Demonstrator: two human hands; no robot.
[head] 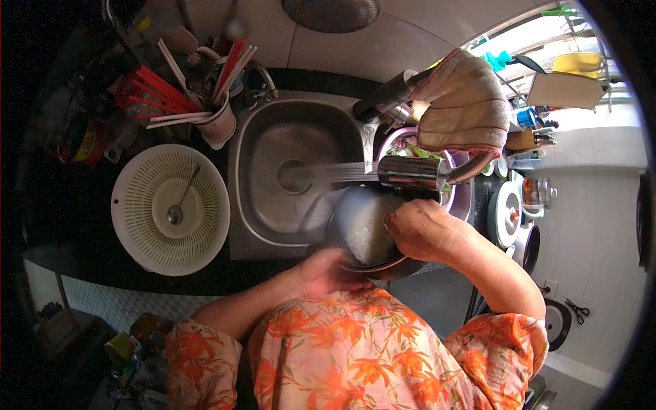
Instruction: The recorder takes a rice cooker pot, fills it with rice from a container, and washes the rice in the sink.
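Note:
A dark round pot [389,271] tilts over the right edge of the steel sink. Inside it are whitish grains that look like rice [366,233], partly under cloudy water. My left hand [330,271] holds the pot's near left side, its fingers passing beneath. Over the pot's right side, my right hand [423,228] is curled; its fingertips are hidden, so whether it grips the rim or the contents is unclear. Just beyond the pot, a metal faucet head [410,171] sprays water into the sink basin [302,123].
Left of the sink sits a white colander [123,225] holding a metal spoon [175,214]. Behind it stands a cup [220,130] of chopsticks. A cloth [464,102] hangs over the faucet pipe. Leafy vegetables [410,148] fill a purple-rimmed basin [384,138] at the right.

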